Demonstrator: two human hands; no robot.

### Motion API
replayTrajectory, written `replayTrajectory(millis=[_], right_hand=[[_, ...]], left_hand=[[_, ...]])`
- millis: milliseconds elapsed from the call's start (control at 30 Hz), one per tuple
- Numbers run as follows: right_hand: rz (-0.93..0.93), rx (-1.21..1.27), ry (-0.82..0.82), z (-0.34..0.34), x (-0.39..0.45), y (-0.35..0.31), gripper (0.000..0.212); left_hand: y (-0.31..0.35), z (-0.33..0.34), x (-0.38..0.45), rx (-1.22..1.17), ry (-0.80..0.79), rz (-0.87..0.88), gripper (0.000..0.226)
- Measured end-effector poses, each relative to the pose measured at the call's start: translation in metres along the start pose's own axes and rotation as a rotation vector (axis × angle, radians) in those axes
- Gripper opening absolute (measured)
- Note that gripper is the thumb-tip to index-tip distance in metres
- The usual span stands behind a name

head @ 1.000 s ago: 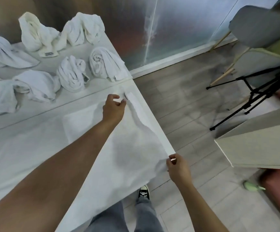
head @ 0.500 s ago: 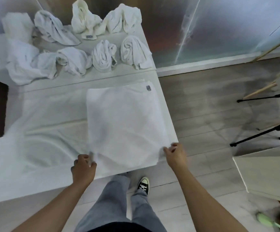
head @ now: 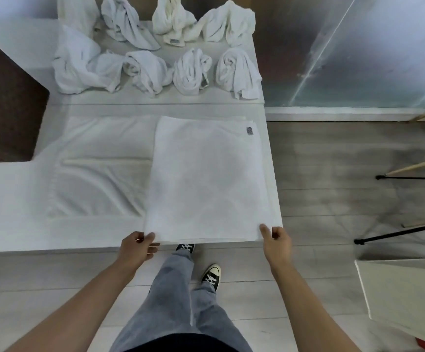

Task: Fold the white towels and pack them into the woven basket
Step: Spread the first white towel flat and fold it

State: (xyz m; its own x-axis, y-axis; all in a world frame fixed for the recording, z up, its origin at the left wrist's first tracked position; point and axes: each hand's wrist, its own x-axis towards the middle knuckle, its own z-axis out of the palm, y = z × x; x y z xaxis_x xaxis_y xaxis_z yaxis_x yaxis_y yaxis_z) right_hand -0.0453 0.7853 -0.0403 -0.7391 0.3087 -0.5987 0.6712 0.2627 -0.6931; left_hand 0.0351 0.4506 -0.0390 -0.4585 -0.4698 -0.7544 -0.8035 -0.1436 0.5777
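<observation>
A white towel (head: 206,179) lies folded flat on the white table (head: 8,199), its right half doubled over, with a small grey label at its far right corner. My left hand (head: 136,246) pinches the folded part's near left corner at the table's front edge. My right hand (head: 276,241) pinches the near right corner. Several crumpled white towels (head: 191,72) sit in two rows at the back of the table. A dark brown woven surface (head: 5,105) shows at the left edge; I cannot tell whether it is the basket.
The table's right edge runs beside a grey plank floor (head: 333,174). A black tripod (head: 404,232) stands at the right, with a pale board (head: 404,295) near it. A reflective wall panel (head: 358,47) rises behind. My legs and shoes are below the table's front edge.
My left hand came from the towel's far corner to its near left corner, leaving the towel folded over. My right hand stayed at the near right corner. The view swung left.
</observation>
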Motion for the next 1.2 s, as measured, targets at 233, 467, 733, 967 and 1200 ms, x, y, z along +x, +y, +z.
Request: replayTrajectory(millis=[233,467,733,967,1200], right_hand=[[0.022,0.271,0.013,-0.004,-0.019,-0.003,0.030],[0.005,0.520,0.011,0.000,-0.005,-0.070,0.009],[0.092,0.737,0.016,0.014,0.040,-0.161,0.006],[0.175,0.823,0.057,0.046,0.093,-0.223,0.019],[0.205,0.726,0.067,0.067,0.137,-0.241,0.013]], left_hand=[[0.004,-0.009,-0.022,-0.225,0.066,-0.029,0.024],[0.065,-0.016,-0.031,-0.303,0.038,0.155,0.017],[0.171,-0.016,0.001,-0.382,-0.084,0.288,0.013],[0.245,0.001,0.069,-0.088,0.033,0.431,0.010],[0.294,0.026,0.129,0.074,0.082,0.476,0.011]])
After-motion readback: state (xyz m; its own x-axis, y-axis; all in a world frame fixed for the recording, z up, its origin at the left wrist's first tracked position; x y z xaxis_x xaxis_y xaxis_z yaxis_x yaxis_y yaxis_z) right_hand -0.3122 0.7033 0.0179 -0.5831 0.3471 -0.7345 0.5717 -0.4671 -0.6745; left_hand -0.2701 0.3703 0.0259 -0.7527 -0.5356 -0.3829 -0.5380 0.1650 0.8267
